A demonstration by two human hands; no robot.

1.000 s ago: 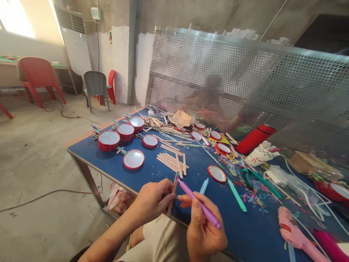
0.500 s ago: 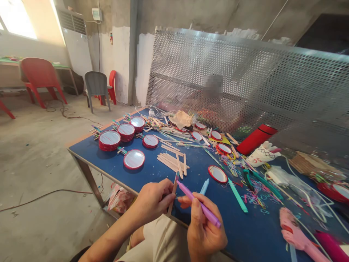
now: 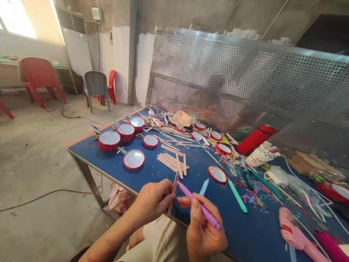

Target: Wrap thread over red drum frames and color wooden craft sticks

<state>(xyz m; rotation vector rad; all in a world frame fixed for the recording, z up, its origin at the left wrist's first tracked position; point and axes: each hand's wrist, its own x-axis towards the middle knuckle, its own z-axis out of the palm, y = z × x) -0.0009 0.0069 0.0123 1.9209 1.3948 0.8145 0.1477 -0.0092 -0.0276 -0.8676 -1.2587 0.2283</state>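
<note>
My left hand [image 3: 154, 200] is closed on a thin wooden craft stick [image 3: 172, 192], held upright at the near edge of the blue table [image 3: 114, 165]. My right hand [image 3: 203, 229] grips a purple marker [image 3: 199, 204], and its tip touches the upper part of the stick. Both hands hover over the table edge, just above my lap. A pile of loose wooden sticks [image 3: 171, 161] lies on the table just beyond my hands.
Red-rimmed round mirrors [image 3: 109, 139] sit on the left of the table, one mirror [image 3: 217, 174] near a light blue marker [image 3: 203, 187] and a teal marker [image 3: 237, 195]. A red flask [image 3: 255, 138], white glove [image 3: 261, 154], pink glue gun [image 3: 296, 234] and coloured scraps lie right. A perforated metal screen [image 3: 245, 80] stands behind, with a person beyond it.
</note>
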